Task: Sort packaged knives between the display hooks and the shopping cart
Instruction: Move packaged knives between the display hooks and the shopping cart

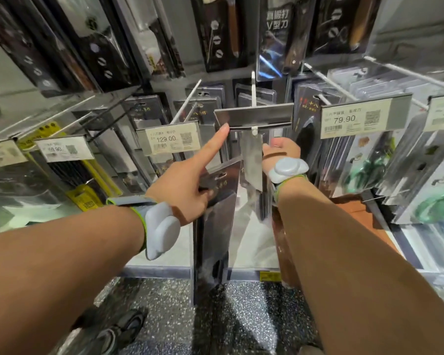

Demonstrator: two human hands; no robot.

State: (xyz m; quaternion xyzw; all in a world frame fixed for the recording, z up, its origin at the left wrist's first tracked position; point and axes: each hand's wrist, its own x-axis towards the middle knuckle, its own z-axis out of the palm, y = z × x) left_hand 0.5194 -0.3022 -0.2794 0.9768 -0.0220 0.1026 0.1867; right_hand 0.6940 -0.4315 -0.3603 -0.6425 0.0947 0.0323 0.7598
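Observation:
My left hand (190,180) grips the top of a long dark packaged knife (210,226) that hangs down toward the floor. Its forefinger is stretched up and touches the lower left corner of the flipped-up price-tag holder (254,115) on the middle display hook (253,90). My right hand (280,152) reaches behind the knife packs (251,160) hanging on that hook and holds them; its fingers are mostly hidden. The shopping cart is out of view.
Rows of packaged knives hang on hooks all around. Price tags read 129.00 (168,140) on the left and 79.90 (364,119) on the right. Green-handled packs (369,170) hang at right. A shelf base edge (159,272) and speckled floor lie below, with a shoe (113,334).

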